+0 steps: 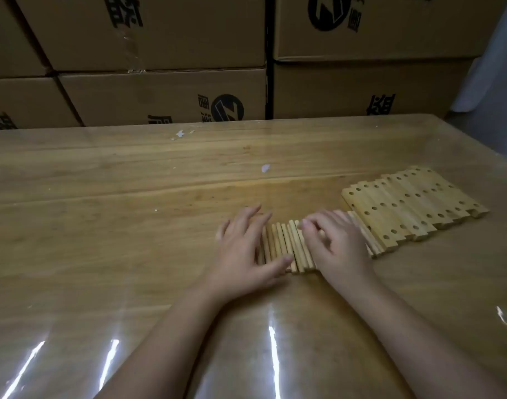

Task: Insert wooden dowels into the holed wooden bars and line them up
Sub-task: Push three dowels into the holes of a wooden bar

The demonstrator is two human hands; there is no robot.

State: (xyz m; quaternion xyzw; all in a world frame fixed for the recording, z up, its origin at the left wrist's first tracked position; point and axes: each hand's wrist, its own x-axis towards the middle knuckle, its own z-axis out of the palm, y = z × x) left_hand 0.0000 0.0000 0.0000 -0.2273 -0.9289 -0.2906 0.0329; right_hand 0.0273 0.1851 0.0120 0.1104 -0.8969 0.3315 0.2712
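Pale round wooden dowels (287,246) lie side by side in one flat row on the glossy brown wooden table (117,197), near its middle and toward the front edge. Their long axes run away from the person, with the far ends leaning slightly left. Just to the right, touching the end of that row, pale wooden bars with round holes (413,205) lie flat and packed side by side. Their long axes lean the same way, and the group steps off toward the far right.

Brown cardboard boxes with black print (160,90) are stacked along the far edge of the table. Small white scraps (265,167) lie on the bare wood beyond the dowels.

The left hand (240,249) lies palm down at the left end of the dowel row, fingers straight and spread, thumb reaching across the near ends. The right hand (335,240) covers the right part of the row, palm down, with loosely bent fingers resting on top of the dowels and pointing left. Neither hand closes round anything.
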